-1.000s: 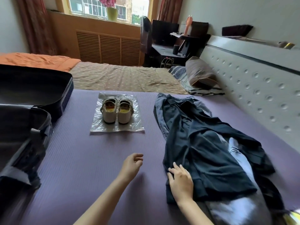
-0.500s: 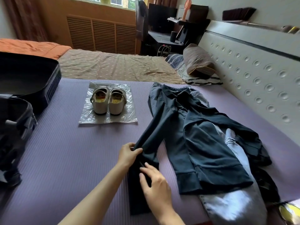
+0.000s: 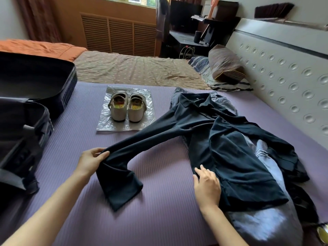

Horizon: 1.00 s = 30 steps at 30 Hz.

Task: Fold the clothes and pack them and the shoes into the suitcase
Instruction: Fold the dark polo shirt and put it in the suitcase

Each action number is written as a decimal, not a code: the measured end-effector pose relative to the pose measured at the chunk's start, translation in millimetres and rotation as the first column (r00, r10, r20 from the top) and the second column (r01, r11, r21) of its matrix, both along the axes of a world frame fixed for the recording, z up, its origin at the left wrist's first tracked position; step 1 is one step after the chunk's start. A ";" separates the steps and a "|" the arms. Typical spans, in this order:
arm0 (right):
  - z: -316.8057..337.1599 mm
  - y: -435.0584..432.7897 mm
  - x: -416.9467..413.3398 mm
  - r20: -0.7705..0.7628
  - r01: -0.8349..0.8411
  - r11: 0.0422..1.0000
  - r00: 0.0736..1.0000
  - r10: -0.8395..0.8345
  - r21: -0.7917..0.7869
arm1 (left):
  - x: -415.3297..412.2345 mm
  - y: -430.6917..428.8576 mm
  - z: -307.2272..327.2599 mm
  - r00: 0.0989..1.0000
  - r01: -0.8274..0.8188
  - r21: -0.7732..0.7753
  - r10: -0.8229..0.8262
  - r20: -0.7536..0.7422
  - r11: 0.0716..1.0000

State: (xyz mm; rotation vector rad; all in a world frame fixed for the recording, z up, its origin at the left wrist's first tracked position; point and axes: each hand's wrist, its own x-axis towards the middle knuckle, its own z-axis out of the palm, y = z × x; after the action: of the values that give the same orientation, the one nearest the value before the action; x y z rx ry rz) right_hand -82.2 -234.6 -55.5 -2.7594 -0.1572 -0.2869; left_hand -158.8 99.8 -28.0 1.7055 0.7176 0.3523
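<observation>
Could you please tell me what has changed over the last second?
The left hand, empty a second ago, took hold of the sleeve of the dark shirt and drew it out leftward. The right hand now rests flat on the shirt's body. The shoes, plastic bag and suitcase stayed put.

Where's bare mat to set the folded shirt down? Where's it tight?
Free: mat strip between suitcase and the shoes on their plastic sheet; also the near patch between the left hand, which grips the sleeve, and the right hand, flat on the shirt. Crowded: right side, shirt piled over grey garment.
</observation>
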 end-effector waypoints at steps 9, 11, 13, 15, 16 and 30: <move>14.1 10.8 -29.5 0.197 -0.097 0.994 0.977 0.087 0.042 | -53.0 55.4 -16.7 0.975 -0.142 0.204 0.173 -0.139 0.968; 17.0 23.3 -44.1 0.196 -0.170 0.985 0.966 0.167 0.002 | -54.2 62.1 -14.6 0.958 -0.174 0.284 0.229 -0.171 0.943; 19.4 41.4 -61.2 0.179 -0.245 0.969 0.954 0.240 0.006 | -53.9 59.7 -4.2 0.949 -0.202 0.359 0.272 -0.156 0.911; 21.8 62.5 -81.6 0.180 -0.318 0.948 0.934 0.309 0.021 | -53.7 58.6 9.8 0.932 -0.262 0.441 0.343 -0.114 0.859; 21.8 72.7 -92.4 0.184 -0.358 0.933 0.919 0.348 0.025 | -54.8 59.9 17.0 0.921 -0.293 0.470 0.377 -0.093 0.833; 25.8 103.6 -105.8 0.180 -0.402 0.910 0.907 0.381 0.100 | -22.7 -14.6 13.1 0.996 0.018 0.852 0.069 -0.064 0.524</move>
State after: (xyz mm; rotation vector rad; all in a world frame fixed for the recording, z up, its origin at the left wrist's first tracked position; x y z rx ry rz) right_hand -188.0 -131.0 -29.7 -2.4948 -0.6988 -0.3876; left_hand -181.4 85.1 -14.9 2.6799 0.6698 0.7449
